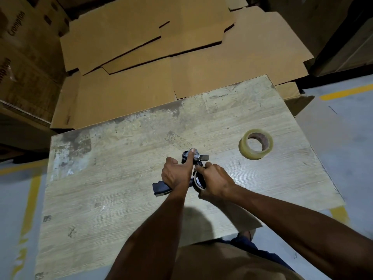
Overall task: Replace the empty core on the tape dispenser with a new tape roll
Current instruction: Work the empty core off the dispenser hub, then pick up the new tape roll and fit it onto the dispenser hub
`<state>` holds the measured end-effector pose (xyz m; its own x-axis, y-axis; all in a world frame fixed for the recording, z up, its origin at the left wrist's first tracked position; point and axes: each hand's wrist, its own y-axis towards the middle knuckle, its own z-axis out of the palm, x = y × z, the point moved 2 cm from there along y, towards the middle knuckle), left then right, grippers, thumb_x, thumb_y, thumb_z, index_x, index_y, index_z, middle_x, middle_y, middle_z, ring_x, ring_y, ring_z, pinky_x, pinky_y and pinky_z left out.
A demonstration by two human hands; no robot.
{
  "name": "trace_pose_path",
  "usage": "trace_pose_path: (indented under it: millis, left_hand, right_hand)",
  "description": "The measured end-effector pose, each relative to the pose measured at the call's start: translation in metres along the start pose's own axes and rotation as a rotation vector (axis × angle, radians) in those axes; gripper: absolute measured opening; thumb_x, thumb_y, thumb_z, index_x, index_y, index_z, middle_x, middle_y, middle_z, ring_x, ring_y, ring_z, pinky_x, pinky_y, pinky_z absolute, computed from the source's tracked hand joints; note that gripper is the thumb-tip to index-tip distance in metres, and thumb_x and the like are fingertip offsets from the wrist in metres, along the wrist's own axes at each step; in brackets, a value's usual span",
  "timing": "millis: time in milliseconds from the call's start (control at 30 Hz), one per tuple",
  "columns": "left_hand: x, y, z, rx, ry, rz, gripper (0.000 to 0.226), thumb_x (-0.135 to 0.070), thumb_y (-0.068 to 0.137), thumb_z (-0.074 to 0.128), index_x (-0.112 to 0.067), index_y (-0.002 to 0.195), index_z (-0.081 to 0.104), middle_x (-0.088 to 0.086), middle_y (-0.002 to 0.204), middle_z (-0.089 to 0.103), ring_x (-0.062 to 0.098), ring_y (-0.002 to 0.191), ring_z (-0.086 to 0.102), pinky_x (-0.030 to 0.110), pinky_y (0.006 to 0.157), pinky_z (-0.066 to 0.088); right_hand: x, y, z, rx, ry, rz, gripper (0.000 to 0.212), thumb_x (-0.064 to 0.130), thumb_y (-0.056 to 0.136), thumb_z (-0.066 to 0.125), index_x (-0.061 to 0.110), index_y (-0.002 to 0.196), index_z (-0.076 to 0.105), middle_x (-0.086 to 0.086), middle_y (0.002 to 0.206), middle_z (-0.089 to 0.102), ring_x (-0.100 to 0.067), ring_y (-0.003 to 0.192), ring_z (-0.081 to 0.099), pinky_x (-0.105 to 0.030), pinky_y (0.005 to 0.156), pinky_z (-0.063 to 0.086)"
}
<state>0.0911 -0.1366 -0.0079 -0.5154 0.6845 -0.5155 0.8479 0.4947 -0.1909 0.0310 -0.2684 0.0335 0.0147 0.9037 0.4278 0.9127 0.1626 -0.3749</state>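
Tape dispenser (161, 187) black, ribbed grip | tape roll (255, 146) clear ring

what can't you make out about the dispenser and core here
Head view, tape dispenser: its middle is hidden under the left hand and right hand.
Head view, empty core: the right hand covers most of it, so on or off the hub is unclear.
Head view, new tape roll: loose end too small to find.

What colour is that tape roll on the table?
The tape roll is clear yellowish, brown inside; head view.
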Motion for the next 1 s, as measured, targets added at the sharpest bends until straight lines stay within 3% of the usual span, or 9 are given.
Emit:
trace_pose_path:
  millis: [133,233,367,500,633,733,833,900,1000]
  left_hand:
    - [-0.003,0.002,-0.003,-0.007,0.010,-0.013,0.081,-0.097,0.063,0.057,-0.017,0.075,0.053,-0.001,0.071,0.059,0.023,0.067,0.059,0.041,0.069,0.054]
    - [-0.005,0.002,-0.004,0.030,0.035,-0.046,0.086,-0.100,0.064,0.048,-0.016,0.078,0.056,0.005,0.078,0.061,0.030,0.073,0.061,0.042,0.071,0.056]
    - [-0.007,0.001,-0.008,0.044,0.007,-0.090,0.099,-0.105,0.059,0.043,-0.011,0.087,0.061,0.008,0.086,0.065,0.034,0.081,0.065,0.045,0.076,0.059]
    - [-0.009,-0.001,-0.011,0.083,0.028,-0.113,0.105,-0.106,0.060,0.040,-0.009,0.092,0.062,0.010,0.089,0.067,0.034,0.083,0.066,0.045,0.076,0.058]
    - [-0.009,-0.002,-0.011,0.090,0.051,-0.115,0.104,-0.106,0.062,0.041,-0.008,0.088,0.063,0.012,0.086,0.067,0.035,0.081,0.066,0.045,0.076,0.057]
    - [-0.007,0.000,-0.006,0.087,0.061,-0.131,0.110,-0.109,0.058,0.036,-0.007,0.087,0.065,0.013,0.085,0.068,0.036,0.080,0.066,0.048,0.079,0.057]
    - [-0.005,0.001,-0.004,0.076,0.073,-0.162,0.115,-0.109,0.058,0.034,-0.004,0.090,0.068,0.017,0.089,0.070,0.038,0.083,0.067,0.049,0.080,0.058]
    - [-0.006,-0.001,-0.004,0.072,0.080,-0.157,0.110,-0.105,0.064,0.040,-0.002,0.090,0.067,0.020,0.091,0.070,0.040,0.085,0.068,0.050,0.081,0.058]
    - [-0.007,-0.001,-0.005,0.068,0.088,-0.146,0.104,-0.100,0.069,0.045,0.000,0.092,0.066,0.023,0.096,0.071,0.043,0.090,0.069,0.051,0.083,0.058]
  right_hand:
    - [0.003,-0.009,-0.025,-0.068,0.041,-0.038,0.087,0.042,0.058,0.089,0.024,0.135,0.054,-0.007,0.121,0.060,-0.030,0.104,0.064,-0.033,0.082,0.053]
    - [-0.019,-0.014,-0.054,-0.119,-0.021,-0.011,0.095,0.051,0.053,0.095,0.026,0.136,0.056,-0.011,0.114,0.064,-0.033,0.098,0.065,-0.034,0.076,0.050]
    - [-0.050,-0.031,-0.066,-0.219,0.001,0.046,0.075,0.040,0.067,0.086,0.024,0.135,0.058,-0.012,0.108,0.065,-0.033,0.090,0.067,-0.028,0.066,0.041]
    - [-0.073,-0.055,-0.060,-0.282,0.088,0.080,0.087,0.040,0.061,0.089,0.023,0.139,0.053,-0.011,0.119,0.064,-0.032,0.097,0.068,-0.034,0.072,0.054]
    - [-0.109,-0.092,-0.067,-0.594,0.308,0.230,0.089,0.040,0.064,0.090,0.025,0.139,0.044,-0.001,0.131,0.058,-0.018,0.110,0.061,-0.033,0.081,0.051]
    - [-0.148,-0.119,-0.065,-0.813,0.326,0.381,0.092,0.037,0.063,0.094,0.011,0.138,0.047,-0.009,0.131,0.057,-0.028,0.119,0.056,-0.036,0.090,0.048]
    - [-0.178,-0.137,-0.049,-0.990,0.314,0.461,0.087,0.038,0.066,0.094,0.009,0.136,0.051,-0.011,0.127,0.054,-0.029,0.120,0.053,-0.036,0.090,0.049]
    - [-0.193,-0.138,-0.032,-0.938,0.328,0.523,0.088,0.046,0.070,0.090,0.012,0.139,0.049,-0.011,0.128,0.053,-0.027,0.121,0.050,-0.034,0.090,0.046]
    - [-0.210,-0.129,-0.007,-0.622,0.342,0.580,0.092,0.061,0.070,0.083,0.020,0.143,0.044,-0.012,0.132,0.053,-0.029,0.124,0.045,-0.040,0.096,0.045]
